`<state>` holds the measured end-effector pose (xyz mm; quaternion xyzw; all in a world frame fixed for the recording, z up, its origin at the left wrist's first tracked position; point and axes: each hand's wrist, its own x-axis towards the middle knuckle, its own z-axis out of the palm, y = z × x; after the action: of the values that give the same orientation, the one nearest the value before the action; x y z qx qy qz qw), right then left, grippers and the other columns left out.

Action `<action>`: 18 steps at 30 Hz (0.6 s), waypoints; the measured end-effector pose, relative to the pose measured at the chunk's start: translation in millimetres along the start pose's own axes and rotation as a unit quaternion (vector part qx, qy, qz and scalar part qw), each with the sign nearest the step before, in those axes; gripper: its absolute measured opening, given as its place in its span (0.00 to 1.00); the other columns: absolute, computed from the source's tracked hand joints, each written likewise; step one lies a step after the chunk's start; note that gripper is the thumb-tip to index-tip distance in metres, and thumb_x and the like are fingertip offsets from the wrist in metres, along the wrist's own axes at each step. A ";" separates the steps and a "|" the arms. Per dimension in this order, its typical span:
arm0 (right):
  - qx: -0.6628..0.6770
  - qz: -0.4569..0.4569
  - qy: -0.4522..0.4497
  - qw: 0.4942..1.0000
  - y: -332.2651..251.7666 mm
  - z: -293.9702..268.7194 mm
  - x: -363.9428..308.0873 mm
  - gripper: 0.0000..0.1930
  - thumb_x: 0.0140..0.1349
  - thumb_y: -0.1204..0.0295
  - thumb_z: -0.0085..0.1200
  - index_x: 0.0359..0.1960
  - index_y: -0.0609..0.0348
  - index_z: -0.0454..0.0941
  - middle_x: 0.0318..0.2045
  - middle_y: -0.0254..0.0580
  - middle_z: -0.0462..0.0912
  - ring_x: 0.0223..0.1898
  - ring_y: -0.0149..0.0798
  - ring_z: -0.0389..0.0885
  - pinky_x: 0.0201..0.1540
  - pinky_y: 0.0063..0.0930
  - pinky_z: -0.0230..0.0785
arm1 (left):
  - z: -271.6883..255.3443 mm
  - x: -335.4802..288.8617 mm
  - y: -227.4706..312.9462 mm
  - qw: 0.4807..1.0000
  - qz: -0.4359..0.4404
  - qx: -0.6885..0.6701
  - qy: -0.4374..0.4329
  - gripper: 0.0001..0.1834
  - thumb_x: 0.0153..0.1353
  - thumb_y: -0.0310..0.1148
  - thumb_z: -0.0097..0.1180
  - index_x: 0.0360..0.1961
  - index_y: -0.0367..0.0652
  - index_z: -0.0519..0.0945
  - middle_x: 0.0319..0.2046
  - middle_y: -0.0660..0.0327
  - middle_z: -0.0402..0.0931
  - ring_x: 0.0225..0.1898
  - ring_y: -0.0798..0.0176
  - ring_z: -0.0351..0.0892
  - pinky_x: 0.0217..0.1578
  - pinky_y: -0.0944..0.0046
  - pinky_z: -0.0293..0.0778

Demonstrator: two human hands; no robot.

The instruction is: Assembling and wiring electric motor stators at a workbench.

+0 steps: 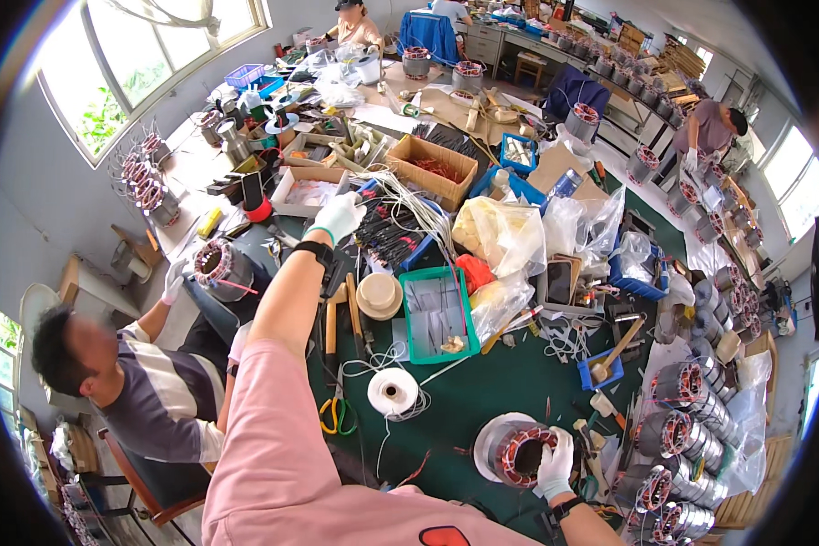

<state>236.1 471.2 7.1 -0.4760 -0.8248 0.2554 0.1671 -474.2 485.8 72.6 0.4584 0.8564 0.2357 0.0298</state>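
Observation:
My right hand (556, 466), in a white glove, grips the near right rim of a motor stator (496, 452) with red-brown windings. The stator stands upright on a pale round base on the green table. My left hand (338, 217), gloved too, reaches far forward beside a blue bin of black-sleeved wires (393, 238). Its fingers look curled together; whatever they hold, if anything, is too small to make out. Below that arm lie hammers (330, 332) and scissors with yellow and green handles (338, 417). A white string spool (392, 391) stands between my arms.
A green tray (412, 348) holds slips and small parts. Behind it are a cardboard box (429, 166) and plastic bags (498, 232). Several stators (662, 432) line the right side. A co-worker (141, 382) sits close on my left with another stator (224, 270); others work farther off.

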 end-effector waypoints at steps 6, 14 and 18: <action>-0.010 0.025 -0.013 1.000 2.4 -0.8 0.7 0.21 0.55 0.84 0.54 0.53 0.63 0.72 0.51 0.54 0.76 0.55 0.57 0.73 0.61 0.46 0.66 | 57.0 48.5 0.5 0.992 -0.064 -0.100 0.046 0.21 0.64 0.41 0.55 0.51 0.37 0.81 0.44 0.42 0.83 0.49 0.40 0.82 0.53 0.50 0.75; 0.000 0.038 -0.033 0.999 -6.6 -3.1 10.9 0.23 0.52 0.85 0.52 0.54 0.64 0.71 0.53 0.55 0.74 0.55 0.58 0.73 0.62 0.47 0.65 | 124.4 99.9 -31.9 0.949 -0.157 -0.240 0.130 0.21 0.63 0.40 0.54 0.50 0.34 0.80 0.41 0.42 0.84 0.46 0.43 0.83 0.51 0.53 0.75; -0.056 -0.006 -0.064 0.996 -11.8 -6.8 17.1 0.20 0.63 0.79 0.52 0.58 0.67 0.72 0.57 0.58 0.75 0.59 0.61 0.71 0.64 0.50 0.63 | 147.4 128.1 -67.0 0.922 -0.183 -0.261 0.220 0.20 0.61 0.38 0.56 0.45 0.31 0.81 0.38 0.46 0.84 0.42 0.49 0.84 0.47 0.56 0.75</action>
<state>223.0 483.0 20.0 -0.4623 -0.8497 0.2374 0.0890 -560.5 612.3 -65.9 0.2062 0.8184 0.5364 0.0022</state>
